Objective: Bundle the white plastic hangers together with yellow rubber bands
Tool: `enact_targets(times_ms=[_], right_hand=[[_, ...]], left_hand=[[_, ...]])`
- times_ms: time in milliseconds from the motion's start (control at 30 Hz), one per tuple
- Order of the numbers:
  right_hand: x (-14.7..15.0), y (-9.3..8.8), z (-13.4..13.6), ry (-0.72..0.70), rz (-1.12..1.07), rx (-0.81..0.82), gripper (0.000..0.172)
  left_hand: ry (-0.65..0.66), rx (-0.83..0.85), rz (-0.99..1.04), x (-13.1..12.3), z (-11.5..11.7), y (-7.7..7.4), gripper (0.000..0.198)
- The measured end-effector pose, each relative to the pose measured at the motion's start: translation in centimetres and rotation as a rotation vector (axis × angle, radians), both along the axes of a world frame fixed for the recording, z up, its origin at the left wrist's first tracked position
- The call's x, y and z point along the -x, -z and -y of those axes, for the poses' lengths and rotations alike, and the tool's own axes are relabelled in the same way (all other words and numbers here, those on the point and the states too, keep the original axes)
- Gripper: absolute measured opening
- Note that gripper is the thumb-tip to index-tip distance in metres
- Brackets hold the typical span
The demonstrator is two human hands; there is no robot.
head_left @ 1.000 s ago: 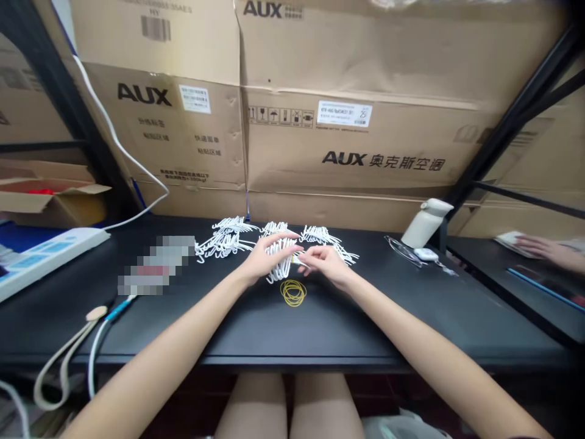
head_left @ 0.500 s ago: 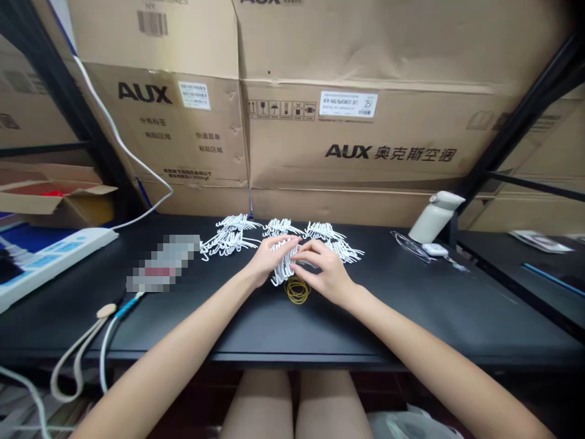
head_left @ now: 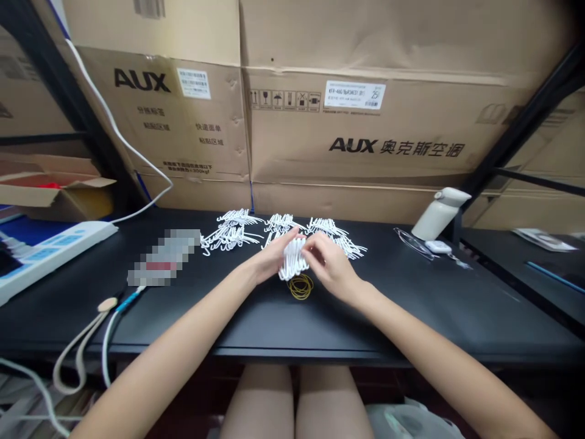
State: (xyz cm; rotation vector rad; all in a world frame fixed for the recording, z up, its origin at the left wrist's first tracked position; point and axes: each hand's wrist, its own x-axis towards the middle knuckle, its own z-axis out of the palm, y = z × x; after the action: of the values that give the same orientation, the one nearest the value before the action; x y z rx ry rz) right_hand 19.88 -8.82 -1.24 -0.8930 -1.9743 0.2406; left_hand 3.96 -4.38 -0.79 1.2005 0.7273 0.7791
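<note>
A bundle of white hooks is held between my two hands, above the black table. My left hand grips it from the left, thumb reaching along the top. From the right, my right hand has its fingers pinched at the bundle's edge; the fingertips are partly hidden. Just below the bundle lie yellow rubber bands in a loose heap. Behind my hands, more white hooks sit in piles: a left pile, a middle pile and a right pile, partly covered by my hands.
Large cardboard boxes stand along the table's back. A white bottle, glasses and a small white case are at the right. Leftward are a pixelated object with a cable, a power strip and an open carton.
The hooks in my hands now lie closer together in a tighter bundle. My right hand's fingers have curled in more against its side. The view has shifted slightly.
</note>
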Motion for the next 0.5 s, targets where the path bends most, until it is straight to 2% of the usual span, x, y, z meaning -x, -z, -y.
enact_targets(times_ms=[100, 167, 300, 367, 433, 500], right_hand=[[-0.3, -0.2, -0.2, 0.094, -0.210, 0.061, 0.013], [-0.5, -0.2, -0.4, 0.125, -0.258, 0.099, 0.014], [-1.0, -0.3, -0.5, -0.007, -0.180, 0.247, 0.016], [-1.1, -0.3, -0.6, -0.084, -0.169, 0.319, 0.017], [-1.3, -0.5, -0.6, -0.109, -0.180, 0.342, 0.017], [-1.3, -0.7, -0.7, -0.122, -0.201, 0.361, 0.018]], left_hand=[[0.126, 0.033, 0.095, 0.3, 0.4, -0.2, 0.055], [0.160, 0.053, 0.056, 0.4, 0.6, -0.2, 0.048], [0.161, 0.118, -0.075, 0.5, 1.1, -0.2, 0.040], [0.182, 0.133, -0.070, 0.3, 1.3, -0.1, 0.041], [0.204, 0.129, -0.033, -0.1, 1.6, 0.0, 0.041], [0.173, 0.100, -0.012, -0.7, 1.8, 0.1, 0.041]])
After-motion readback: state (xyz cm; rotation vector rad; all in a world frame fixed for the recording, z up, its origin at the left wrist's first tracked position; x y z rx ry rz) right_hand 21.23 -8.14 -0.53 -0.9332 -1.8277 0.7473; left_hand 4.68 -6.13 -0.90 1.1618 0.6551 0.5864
